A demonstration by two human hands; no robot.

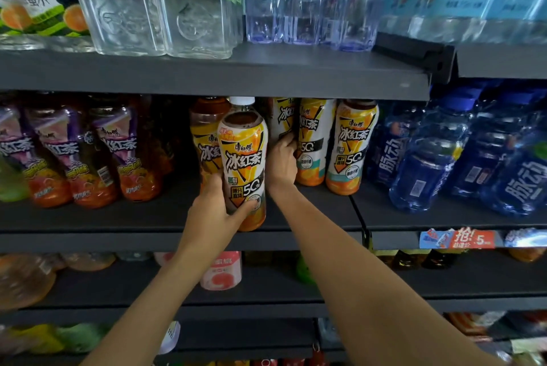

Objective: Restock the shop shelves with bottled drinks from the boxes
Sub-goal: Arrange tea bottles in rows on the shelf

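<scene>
My left hand (pixel 216 211) grips the lower part of an orange-and-white iced tea bottle (pixel 244 158) with a white cap, upright at the front edge of the middle shelf (pixel 118 217). My right hand (pixel 282 163) reaches deeper into the shelf, its fingers curled round the side of another iced tea bottle (pixel 281 120) behind. Two more of the same bottles (pixel 350 146) stand to the right, and one (pixel 205 134) is behind the held bottle on the left.
Purple-labelled tea bottles (pixel 115 152) fill the left of the middle shelf, blue drink bottles (pixel 429 158) the right. Clear water bottles (pixel 165 19) line the upper shelf (pixel 207 75). A black divider (pixel 359 217) splits the middle shelf. Lower shelves hold assorted drinks (pixel 222 271).
</scene>
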